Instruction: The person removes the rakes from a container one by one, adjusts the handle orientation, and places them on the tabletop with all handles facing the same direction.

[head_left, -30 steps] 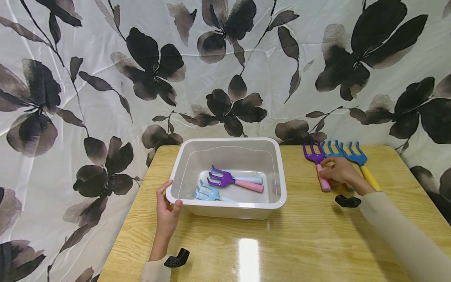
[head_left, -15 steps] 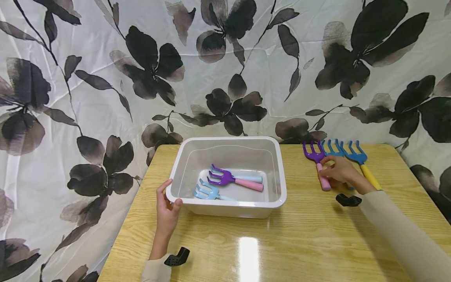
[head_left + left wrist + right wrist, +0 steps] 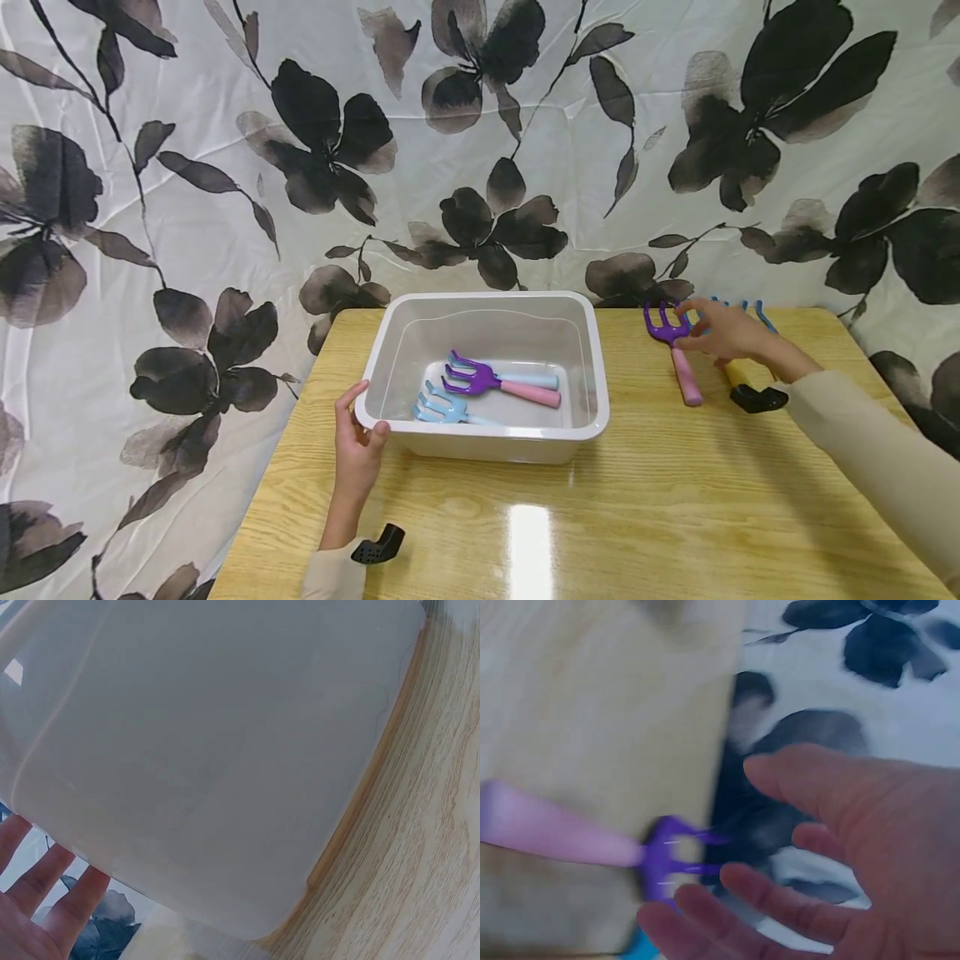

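My left hand (image 3: 356,458) grips the front left corner of a white plastic basin (image 3: 480,450), thumb at the rim; the left wrist view shows its fingers (image 3: 75,904) against the outer wall. Inside the basin lie a purple hand rake with a pink handle (image 3: 480,379), a light blue one (image 3: 442,407) and another mostly beneath the purple one. Over the rakes at the right, my right hand (image 3: 731,333) hovers with fingers parted and nothing between them. Below its fingertips lies a second purple rake (image 3: 678,358). Blue tines (image 3: 763,315) and a yellow handle (image 3: 738,373) are partly hidden by that hand.
The wooden table (image 3: 637,517) bears the basin at its back middle and the loose rakes at its back right. A floral cloth (image 3: 555,125) hangs directly behind the table's back edge. Each sleeve cuff carries a small black device (image 3: 378,544).
My right hand has let go of the rake handle area, lifted and moved slightly back over the blue rakes, its fingers spreading. My left hand stays at the basin.
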{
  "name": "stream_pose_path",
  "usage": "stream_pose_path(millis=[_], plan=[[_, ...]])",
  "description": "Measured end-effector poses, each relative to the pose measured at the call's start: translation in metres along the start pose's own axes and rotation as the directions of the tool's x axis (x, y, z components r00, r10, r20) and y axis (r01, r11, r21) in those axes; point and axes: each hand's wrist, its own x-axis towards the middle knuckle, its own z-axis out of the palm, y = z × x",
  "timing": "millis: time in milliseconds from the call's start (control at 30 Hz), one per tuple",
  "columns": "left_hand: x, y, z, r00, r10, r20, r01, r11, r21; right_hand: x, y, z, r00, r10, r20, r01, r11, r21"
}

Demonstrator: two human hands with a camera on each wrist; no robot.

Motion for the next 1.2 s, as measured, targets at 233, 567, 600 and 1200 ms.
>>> stream_pose_path(millis=[233, 567, 600, 1200], plan=[[0.001, 0.004, 0.0, 1.0, -0.017, -0.007, 0.017, 1.0, 0.014, 0.004, -0.064, -0.04, 0.989, -0.14, 0.036, 0.143, 0.984, -0.102], [0.001, 0.004, -0.002, 1.0, -0.019, 0.003, 0.019, 1.0, 0.022, 0.015, -0.15, -0.056, 0.928, -0.364, 0.075, 0.372, 0.913, -0.166], [0.001, 0.004, -0.002, 1.0, -0.019, 0.004, 0.019, 1.0, 0.021, 0.016, -0.156, -0.056, 0.923, -0.376, 0.085, 0.385, 0.908, -0.163], [0.001, 0.003, -0.004, 1.0, 0.016, 0.013, -0.016, 0.998, 0.056, 0.06, -0.239, -0.016, 0.843, -0.425, 0.33, 0.481, 0.87, -0.108]])
